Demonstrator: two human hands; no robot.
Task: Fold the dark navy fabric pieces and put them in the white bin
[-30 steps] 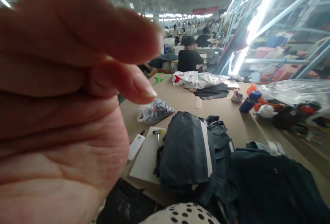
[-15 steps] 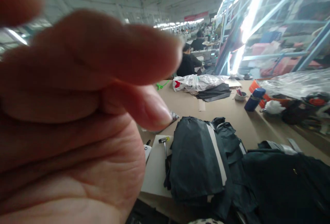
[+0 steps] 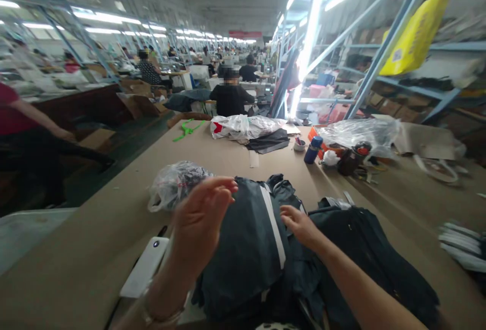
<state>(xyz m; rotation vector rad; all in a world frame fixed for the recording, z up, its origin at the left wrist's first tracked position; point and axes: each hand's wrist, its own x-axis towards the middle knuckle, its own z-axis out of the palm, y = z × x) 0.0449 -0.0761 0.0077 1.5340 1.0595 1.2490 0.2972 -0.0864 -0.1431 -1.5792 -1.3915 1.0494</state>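
Garment (image 3: 243, 254) lay folded at lower centre of frame, on table (image 3: 94, 229). Its long axis ran near-to-far, with the white stripe (image 3: 274, 229) along it and the far end pointing toward upper centre. Left hand (image 3: 201, 218) was raised over the garment's left edge, blurred, fingers straight and together, holding nothing; couldn't tell if it touched. Right hand (image 3: 301, 224) sat on the fabric just right of the stripe, fingers loosely spread, gripping nothing. White device (image 3: 146, 266) lay just left of the garment, bag (image 3: 176, 184) at its upper left.
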